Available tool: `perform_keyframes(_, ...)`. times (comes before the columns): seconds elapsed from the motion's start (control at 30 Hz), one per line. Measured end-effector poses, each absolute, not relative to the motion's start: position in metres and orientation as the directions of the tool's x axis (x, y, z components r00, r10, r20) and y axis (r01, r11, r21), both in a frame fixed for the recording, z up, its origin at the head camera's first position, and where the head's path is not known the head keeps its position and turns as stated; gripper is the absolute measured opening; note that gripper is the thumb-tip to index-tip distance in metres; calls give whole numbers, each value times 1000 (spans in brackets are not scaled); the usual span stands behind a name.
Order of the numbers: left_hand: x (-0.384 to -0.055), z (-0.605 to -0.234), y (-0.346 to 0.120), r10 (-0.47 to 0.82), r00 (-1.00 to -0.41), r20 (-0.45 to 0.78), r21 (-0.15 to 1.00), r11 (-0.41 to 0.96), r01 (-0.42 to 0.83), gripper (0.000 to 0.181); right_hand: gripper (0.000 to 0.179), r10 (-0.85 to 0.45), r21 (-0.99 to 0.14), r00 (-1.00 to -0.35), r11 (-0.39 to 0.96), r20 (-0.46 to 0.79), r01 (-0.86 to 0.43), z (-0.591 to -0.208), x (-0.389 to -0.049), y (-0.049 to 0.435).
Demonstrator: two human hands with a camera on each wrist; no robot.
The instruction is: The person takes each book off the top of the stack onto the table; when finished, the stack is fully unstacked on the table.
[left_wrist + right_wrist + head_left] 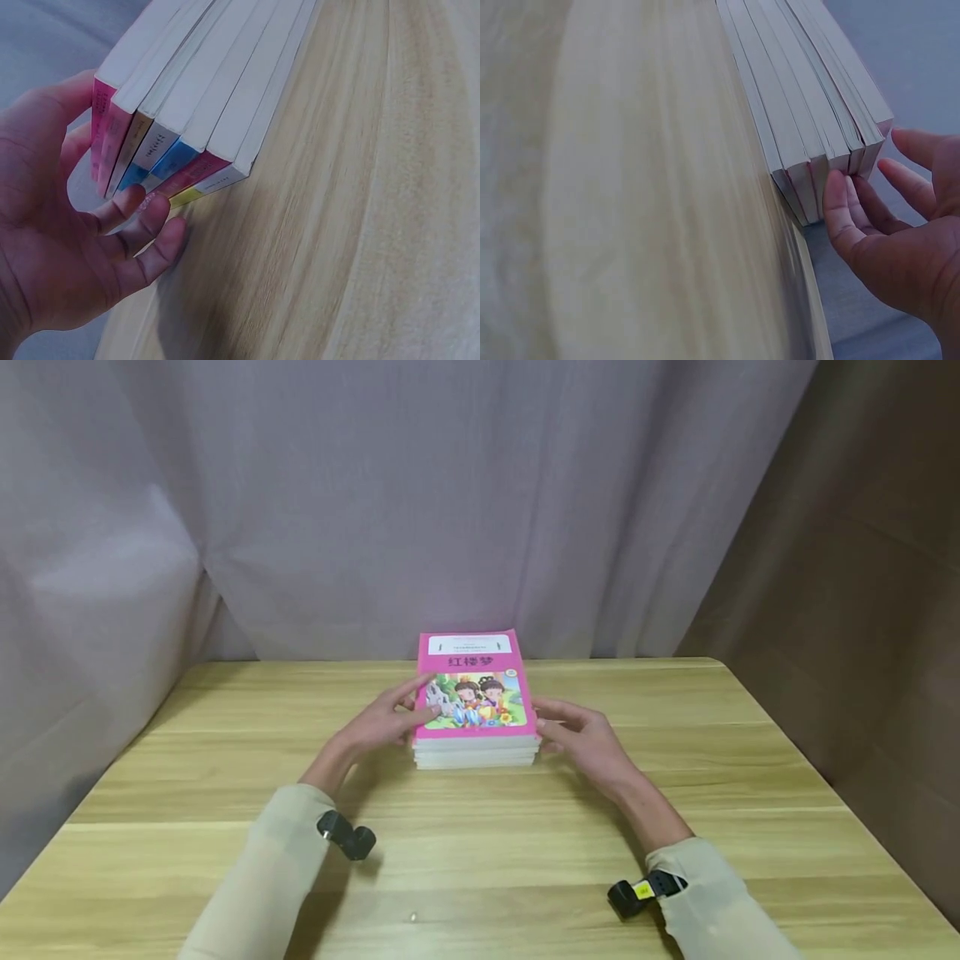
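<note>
A neat stack of several paperback books (476, 753) lies on the table. The top book has a pink cover (435, 662) with a picture of two cartoon children. At the stack's left side is my left hand (382, 718), its index finger and thumb tips over the cover's left edge. In the left wrist view, that hand's other fingers (154, 240) bend loosely beside the coloured spines (180, 157). My right hand (588, 739) is at the right side, fingertips against the page edges. The right wrist view shows its fingers (844, 214) nearly straight along the stack's side.
The light wood table (480, 852) spreads around the stack, with its back edge just behind the books. A grey curtain (420, 502) hangs beyond that edge. Both wrists wear black cameras on straps, the left camera (348, 837) and the right camera (637, 893).
</note>
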State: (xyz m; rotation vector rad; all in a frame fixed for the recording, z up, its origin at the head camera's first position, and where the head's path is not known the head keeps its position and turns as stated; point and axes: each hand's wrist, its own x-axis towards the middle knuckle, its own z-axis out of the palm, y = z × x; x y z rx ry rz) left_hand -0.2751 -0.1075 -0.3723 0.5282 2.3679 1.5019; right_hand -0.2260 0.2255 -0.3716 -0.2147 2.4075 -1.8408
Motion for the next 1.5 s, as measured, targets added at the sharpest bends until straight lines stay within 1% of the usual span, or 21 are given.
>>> perform_keyframes(0.2, -271, -370, -118, 407, -911, -65, 905, 408, 118, 77, 47, -165, -956, -986, 291, -17, -32, -371, -230, 222)
perform_keyframes(0.37, -267, -370, -126, 379, -921, -87, 915, 396, 76, 78, 51, -153, -931, -987, 364, -40, -19, -369, -238, 224)
perform_keyframes(0.47, -265, -370, -127, 377, -923, -76, 923, 377, 78, 79, 54, -155, -922, -987, 387, -48, -16, -366, -244, 226)
perform_keyframes(0.67, -261, -370, -126, 357, -932, -70, 944, 325, 54, 80, 59, -165, -921, -984, 390, -71, 1, -364, -249, 231)
perform_keyframes(0.83, -261, -373, -122, 312, -946, -92, 969, 247, -13, 82, 58, -143, -913, -986, 409, -85, 19, -367, -249, 234)
perform_keyframes(1.0, -261, -375, -119, 263, -955, -136, 975, 209, -82, 85, 58, -133, -914, -988, 406, -83, 23, -371, -248, 236)
perform_keyframes(1.1, -260, -377, -119, 270, -951, -150, 983, 142, -115, 87, 58, -137, -919, -988, 395, -68, 9, -372, -248, 235)
perform_keyframes(1.27, -261, -379, -121, 343, -927, -153, 987, -2, -164, 90, 58, -137, -923, -989, 385, -50, -7, -371, -247, 234)
perform_keyframes(1.4, -262, -381, -125, 395, -905, -159, 979, -56, -196, 89, 58, -135, -923, -990, 384, -49, -7, -371, -248, 235)
perform_keyframes(1.5, -261, -382, -128, 407, -897, -173, 973, -73, -221, 88, 58, -138, -923, -989, 384, -57, -1, -372, -250, 234)
